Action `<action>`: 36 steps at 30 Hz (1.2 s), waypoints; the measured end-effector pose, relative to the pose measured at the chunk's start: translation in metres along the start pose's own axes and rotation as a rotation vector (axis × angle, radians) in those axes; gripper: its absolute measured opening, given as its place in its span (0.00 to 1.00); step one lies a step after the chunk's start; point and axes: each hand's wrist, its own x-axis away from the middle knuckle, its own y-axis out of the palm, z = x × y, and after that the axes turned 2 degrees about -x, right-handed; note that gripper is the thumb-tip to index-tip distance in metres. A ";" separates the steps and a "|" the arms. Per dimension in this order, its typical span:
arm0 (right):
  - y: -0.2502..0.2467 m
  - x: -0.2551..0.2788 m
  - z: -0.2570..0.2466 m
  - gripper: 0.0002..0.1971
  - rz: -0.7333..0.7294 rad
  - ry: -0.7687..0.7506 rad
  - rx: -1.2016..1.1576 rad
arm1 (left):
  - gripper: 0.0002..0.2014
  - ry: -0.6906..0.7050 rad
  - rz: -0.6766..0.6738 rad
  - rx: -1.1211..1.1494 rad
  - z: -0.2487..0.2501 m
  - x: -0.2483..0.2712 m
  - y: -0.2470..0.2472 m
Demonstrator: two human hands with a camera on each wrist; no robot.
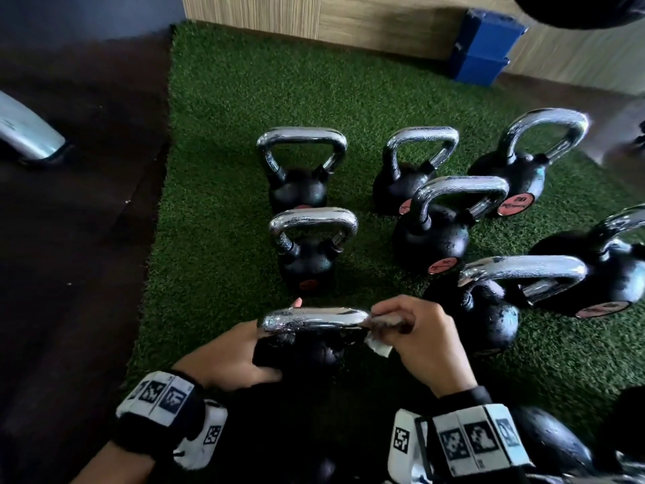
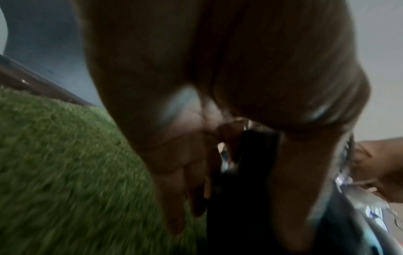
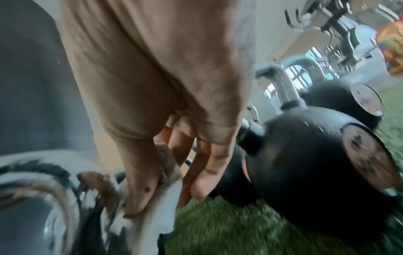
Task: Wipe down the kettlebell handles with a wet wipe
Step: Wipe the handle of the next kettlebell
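Observation:
A black kettlebell (image 1: 300,354) with a chrome handle (image 1: 314,317) stands nearest me on the green turf. My left hand (image 1: 241,358) grips it at the left end of the handle, fingers curled round the far side. My right hand (image 1: 425,338) holds a white wet wipe (image 1: 378,345) wrapped round the handle's right end. In the right wrist view the thumb presses the wipe (image 3: 152,222) against the chrome handle (image 3: 59,181). The left wrist view is blurred; it shows my left hand (image 2: 196,172) against the dark kettlebell (image 2: 244,189).
Several more black kettlebells with chrome handles (image 1: 302,171) (image 1: 432,225) (image 1: 488,309) stand on the turf (image 1: 216,204) ahead and to the right. Dark flooring (image 1: 76,239) lies left. A blue box (image 1: 483,47) sits by the wooden wall.

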 end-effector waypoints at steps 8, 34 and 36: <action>-0.038 -0.014 -0.075 0.10 -0.005 -0.284 -0.134 | 0.11 0.077 0.626 0.319 0.060 0.012 -0.058; -0.007 -0.015 -0.001 0.31 -0.365 -0.166 0.142 | 0.13 0.271 0.575 -0.072 0.110 0.024 -0.032; 0.007 -0.013 0.011 0.32 -0.476 -0.103 0.067 | 0.13 0.335 0.572 -0.209 0.112 0.020 -0.019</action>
